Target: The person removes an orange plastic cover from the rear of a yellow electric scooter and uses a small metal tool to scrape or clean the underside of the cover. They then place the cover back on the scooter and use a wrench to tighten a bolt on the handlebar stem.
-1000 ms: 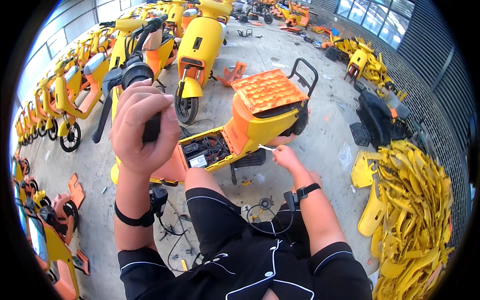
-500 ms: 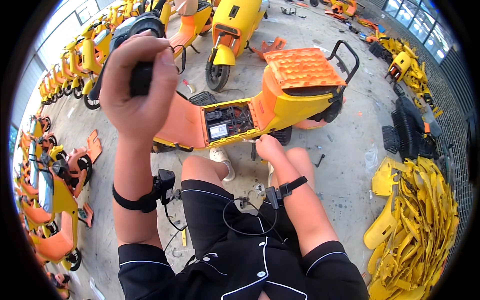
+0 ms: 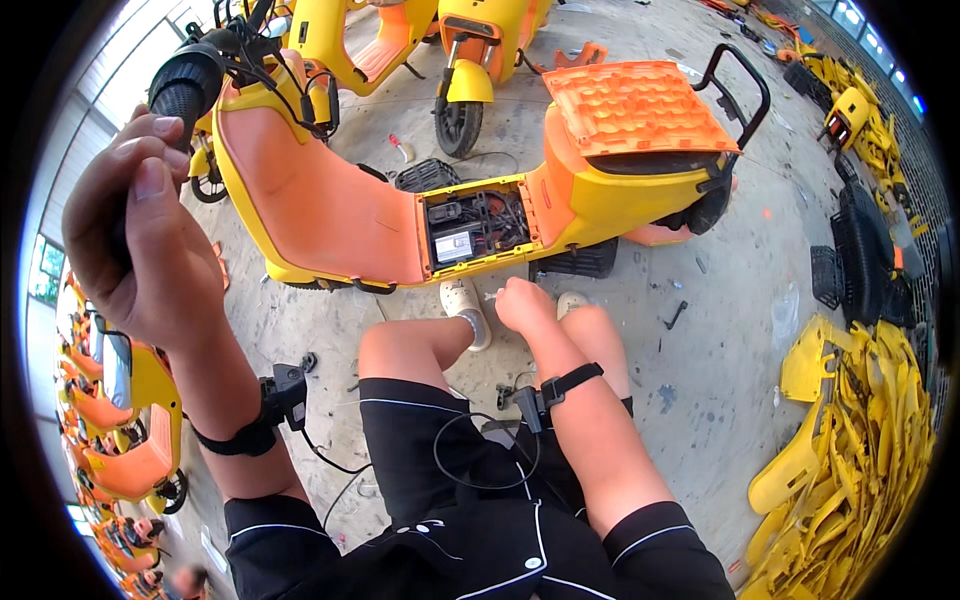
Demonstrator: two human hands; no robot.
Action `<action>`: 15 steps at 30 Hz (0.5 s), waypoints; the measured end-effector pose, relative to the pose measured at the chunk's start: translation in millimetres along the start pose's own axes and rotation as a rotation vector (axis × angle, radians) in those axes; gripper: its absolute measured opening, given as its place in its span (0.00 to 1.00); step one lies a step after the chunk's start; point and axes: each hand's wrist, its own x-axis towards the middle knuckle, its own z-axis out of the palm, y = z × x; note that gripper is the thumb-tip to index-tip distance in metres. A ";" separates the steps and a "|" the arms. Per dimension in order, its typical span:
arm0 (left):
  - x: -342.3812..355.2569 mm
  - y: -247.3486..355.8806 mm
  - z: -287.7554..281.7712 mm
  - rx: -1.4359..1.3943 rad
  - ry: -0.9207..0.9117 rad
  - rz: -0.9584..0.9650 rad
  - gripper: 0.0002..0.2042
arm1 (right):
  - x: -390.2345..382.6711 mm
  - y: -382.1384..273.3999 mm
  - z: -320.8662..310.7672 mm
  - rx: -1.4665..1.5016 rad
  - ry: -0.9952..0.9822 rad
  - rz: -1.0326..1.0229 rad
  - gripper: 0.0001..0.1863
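A yellow and orange electric scooter (image 3: 330, 190) stands crosswise before my knees. My left hand (image 3: 150, 240) is wrapped round its black handlebar grip (image 3: 180, 95) at the upper left. Low in front of the scooter, my right hand (image 3: 523, 305) is closed, with a small pale tip showing beside the fingers; I cannot make out what it is. The floorboard compartment (image 3: 478, 228) is uncovered, showing black wiring and a box with a white label (image 3: 453, 248). An orange textured panel (image 3: 640, 108) lies on top of the seat part.
Yellow body panels (image 3: 840, 450) are heaped at the right, with black plastic parts (image 3: 865, 250) beyond. More scooters (image 3: 465, 80) stand behind and along the left (image 3: 140, 440). A black bent part (image 3: 676, 315) and a red-handled tool (image 3: 400, 148) lie on the concrete floor.
My left hand has moved left and down in the view, with the handlebar grip still in it. The right hand has shifted slightly left and away from the scooter's side.
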 end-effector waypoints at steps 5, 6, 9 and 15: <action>2.6 -8.4 -21.4 0.044 -0.145 0.013 0.09 | 22.9 10.6 0.8 -0.024 0.014 -0.012 0.18; 5.6 -9.9 -29.6 0.057 -0.176 0.011 0.09 | 26.5 9.9 -1.4 -0.014 0.007 -0.015 0.18; 4.9 -28.4 -87.8 -0.040 -0.246 -0.027 0.13 | 31.3 3.2 -0.9 -0.006 0.003 -0.008 0.18; 13.2 -62.8 -200.9 -0.284 -0.328 -0.247 0.16 | 35.3 -11.1 -0.6 -0.036 -0.036 -0.021 0.19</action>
